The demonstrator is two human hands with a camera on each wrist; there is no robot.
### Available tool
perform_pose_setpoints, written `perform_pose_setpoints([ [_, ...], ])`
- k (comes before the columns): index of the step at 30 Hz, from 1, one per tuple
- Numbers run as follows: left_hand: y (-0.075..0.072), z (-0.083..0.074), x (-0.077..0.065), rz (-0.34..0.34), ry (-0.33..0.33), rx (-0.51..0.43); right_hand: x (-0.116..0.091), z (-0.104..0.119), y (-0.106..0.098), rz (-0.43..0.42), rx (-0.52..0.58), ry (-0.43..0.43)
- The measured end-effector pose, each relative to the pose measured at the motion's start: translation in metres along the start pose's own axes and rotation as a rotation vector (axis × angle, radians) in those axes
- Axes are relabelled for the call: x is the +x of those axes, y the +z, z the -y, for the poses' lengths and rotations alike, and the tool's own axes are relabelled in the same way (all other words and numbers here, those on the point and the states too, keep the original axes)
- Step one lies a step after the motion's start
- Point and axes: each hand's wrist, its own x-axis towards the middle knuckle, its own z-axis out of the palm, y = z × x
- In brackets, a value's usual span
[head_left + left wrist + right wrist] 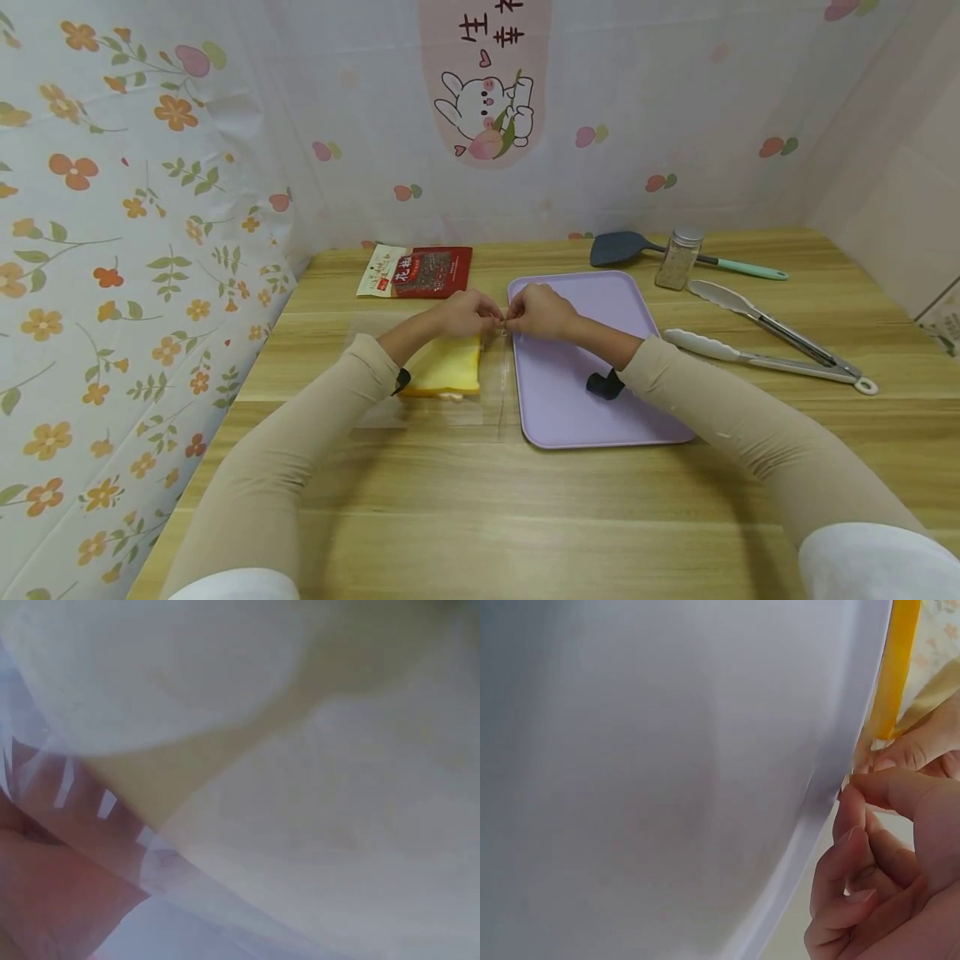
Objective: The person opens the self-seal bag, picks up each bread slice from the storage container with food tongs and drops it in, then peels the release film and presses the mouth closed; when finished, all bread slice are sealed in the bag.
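A clear plastic bag (491,408) lies on the table with a yellow bread slice (442,367) inside it. My left hand (467,314) pinches the far right corner of the bag between thumb and fingers. Right beside it, my right hand (543,312) pinches the same corner, fingertips almost meeting the left ones. The right wrist view shows my right thumb and index finger (896,787) together at the bag's edge, the other fingers curled. In the left wrist view, clear plastic covers blurred pale shapes, with part of a hand (60,892) at lower left.
A lilac tray (562,408) lies under my right forearm. Behind the bag is a red spice packet (435,272). At the back right are a dark spatula (622,247), a glass shaker jar (679,260) and metal tongs (780,342). Patterned cloth hangs behind and at left.
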Motion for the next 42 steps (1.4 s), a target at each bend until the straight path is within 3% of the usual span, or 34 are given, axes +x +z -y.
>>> perform_pose_setpoints([
  [8,0.0009,-0.0004,0.0003,-0.004,-0.008,-0.019,-0.0028,0.0033,-0.0006,-0.029,-0.064,0.022],
  [20,0.0001,-0.0009,-0.0005,0.005,-0.021,-0.058,-0.0011,0.0005,0.0014,-0.029,-0.047,0.035],
  [33,0.001,-0.0005,-0.0005,-0.035,-0.015,-0.075,0.0013,0.001,0.0026,-0.032,0.002,0.029],
  [42,0.0037,-0.0012,-0.0005,-0.088,-0.065,-0.028,0.0005,-0.0035,0.0018,-0.038,0.016,-0.008],
])
